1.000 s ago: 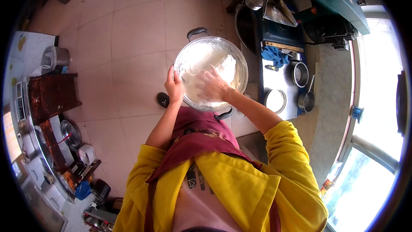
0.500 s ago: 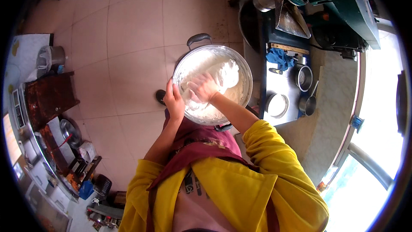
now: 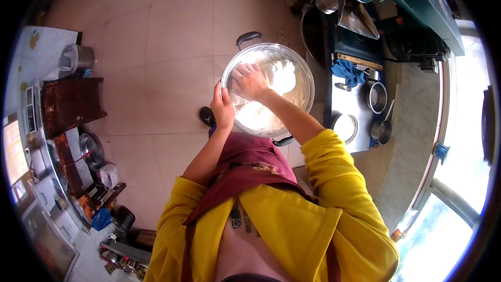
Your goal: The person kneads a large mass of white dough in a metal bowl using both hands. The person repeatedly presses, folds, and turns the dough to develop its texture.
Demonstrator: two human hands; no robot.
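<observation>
A wide metal pot point(image 3: 310, 100) with dark side handles is in front of me, with white floury dough point(image 3: 282, 76) inside. My left hand point(image 3: 224, 108) grips the pot's left rim, thumb over the edge and fingers along the outside. Inside the pot, my right hand point(image 3: 250, 82) presses into the dough near the far left wall, fingers curled. The fingertips are partly lost in the bright white mass. A smooth, bright lump of dough rises to the right of this hand.
At right stands a bench with a blue cloth point(image 3: 348, 72), a round pan point(image 3: 345, 128), a metal bowl point(image 3: 376, 97) and a saucepan point(image 3: 382, 131). Green machinery point(image 3: 402, 0) is beyond. A rusty brown cabinet point(image 3: 72, 105) and a lined bucket point(image 3: 78, 58) are at left.
My right hand has moved toward the far left wall inside the pot, its fingers now farther from the raised lump. My left hand stays on the rim. The whole view has shifted slightly.
</observation>
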